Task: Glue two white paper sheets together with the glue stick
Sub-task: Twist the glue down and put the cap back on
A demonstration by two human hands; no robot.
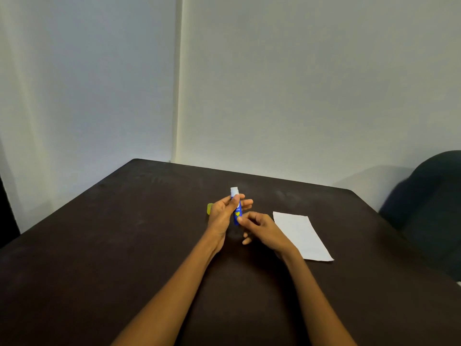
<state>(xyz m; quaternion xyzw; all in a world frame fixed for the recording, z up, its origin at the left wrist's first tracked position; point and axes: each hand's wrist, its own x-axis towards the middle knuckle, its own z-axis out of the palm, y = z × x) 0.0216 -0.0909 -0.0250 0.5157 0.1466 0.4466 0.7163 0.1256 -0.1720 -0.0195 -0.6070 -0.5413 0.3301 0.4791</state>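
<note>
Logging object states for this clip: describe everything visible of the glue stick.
The glue stick is a blue tube with a yellow heart mark, uncapped, its white glue tip pointing up. It is held roughly upright above the dark table. The left hand grips its middle; the right hand fingers touch its lower end.

one glue stick point(237, 208), one yellow cap point(209, 208), one visible paper sheet point(303, 236), two hands

A dark brown bench point(124, 245) with rounded corners sits pushed into the corner of a plain, pale-walled room, where two walls point(299, 83) meet at 12 o'clock. A dark upholstered chair point(429, 208) stands at 3 o'clock, its soft shadow cast on the wall.
</note>
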